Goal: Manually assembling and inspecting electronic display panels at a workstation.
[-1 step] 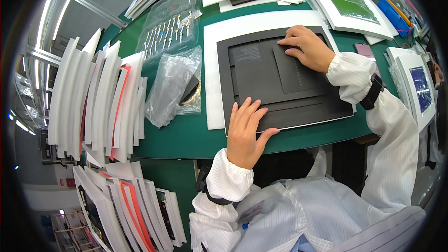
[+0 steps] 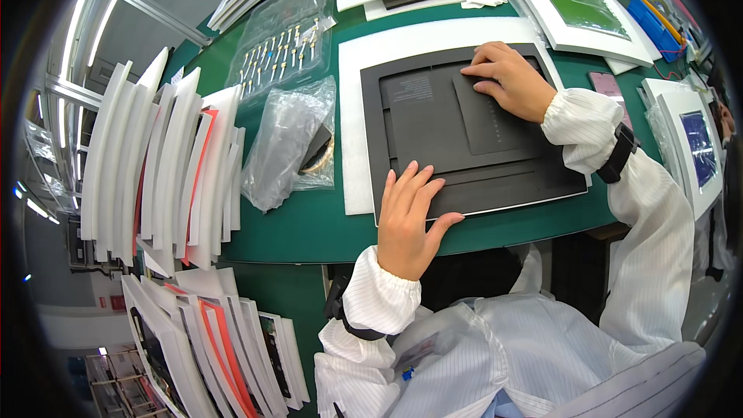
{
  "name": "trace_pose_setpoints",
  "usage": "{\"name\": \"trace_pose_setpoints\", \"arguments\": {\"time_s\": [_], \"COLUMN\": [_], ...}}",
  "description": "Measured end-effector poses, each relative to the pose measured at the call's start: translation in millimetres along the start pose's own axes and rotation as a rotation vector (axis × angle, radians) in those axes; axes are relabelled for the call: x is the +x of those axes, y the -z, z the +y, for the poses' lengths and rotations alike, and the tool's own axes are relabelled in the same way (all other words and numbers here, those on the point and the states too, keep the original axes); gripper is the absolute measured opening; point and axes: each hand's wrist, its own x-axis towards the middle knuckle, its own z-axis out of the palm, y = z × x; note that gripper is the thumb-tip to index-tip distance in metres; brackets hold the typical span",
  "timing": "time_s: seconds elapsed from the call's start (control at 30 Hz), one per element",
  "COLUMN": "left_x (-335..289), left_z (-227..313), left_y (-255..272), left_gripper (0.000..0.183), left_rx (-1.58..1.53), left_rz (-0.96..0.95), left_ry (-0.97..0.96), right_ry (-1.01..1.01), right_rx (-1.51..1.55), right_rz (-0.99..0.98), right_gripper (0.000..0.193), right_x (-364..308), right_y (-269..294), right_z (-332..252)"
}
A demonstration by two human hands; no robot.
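Note:
A flat black panel (image 2: 433, 128) lies on a white foam sheet (image 2: 352, 147), itself on the green table. The panel has a dark frame, stepped recesses and a raised rectangular cover (image 2: 495, 128) with a row of small marks. My left hand (image 2: 406, 224) rests on the panel's near left corner, fingers spread and thumb along the near edge. On the far right part of the panel, by the raised cover's far end, my right hand (image 2: 507, 81) rests with bent fingers. Thumb and index tips show a small gap; nothing is visible between them.
Left of the panel lie a clear plastic bag (image 2: 286, 143) with a dark piece inside and a clear tray (image 2: 282, 39) of small connectors. Foam-wrapped panels (image 2: 155, 170) stand in rows farther left. On the right are a phone (image 2: 607, 93), a green-screened panel (image 2: 584, 9) and a blue bin (image 2: 654, 27).

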Motion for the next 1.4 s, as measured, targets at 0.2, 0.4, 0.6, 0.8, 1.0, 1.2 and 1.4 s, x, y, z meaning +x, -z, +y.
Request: {"name": "trace_pose_setpoints", "arguments": {"time_s": [0.2, 0.4, 0.6, 0.8, 1.0, 1.2, 1.4], "left_x": [1.9, 105.3, 181.2, 196.9, 210.4, 220.5, 233.4], "left_z": [1.9, 15.9, -70.0, -53.0, -50.8, -45.7, -44.3], "left_y": [8.6, 35.0, -38.6, -45.8, -45.2, -46.8, -50.5], "left_gripper": [0.046, 0.038, 0.073, 0.082, 0.081, 0.082, 0.084], "left_rx": [0.027, 0.098, 0.199, 0.264, 0.247, 0.326, 0.306], "left_rz": [0.007, -0.186, -0.092, -0.398, -0.508, -0.55, -0.653], "left_ry": [-0.015, -0.063, 0.054, 0.228, 0.311, 0.387, 0.506], "right_ry": [0.056, 0.012, -0.021, -0.314, -0.379, -0.464, -0.471], "right_rx": [-0.137, -0.169, -0.076, -0.021, 0.045, 0.031, -0.031], "right_rz": [0.052, 0.019, 0.032, -0.167, -0.226, -0.287, -0.276], "right_gripper": [0.026, 0.03, 0.025, 0.051, 0.056, 0.055, 0.054], "right_x": [-7.2, -12.8, 5.0, 13.6, 20.6, 31.4, 32.2], "right_y": [-13.0, -10.1, -4.1, 17.8, 20.9, 20.7, 21.1], "right_z": [-4.2, 2.8, 2.4, 53.8, 51.9, 48.8, 47.5]}}
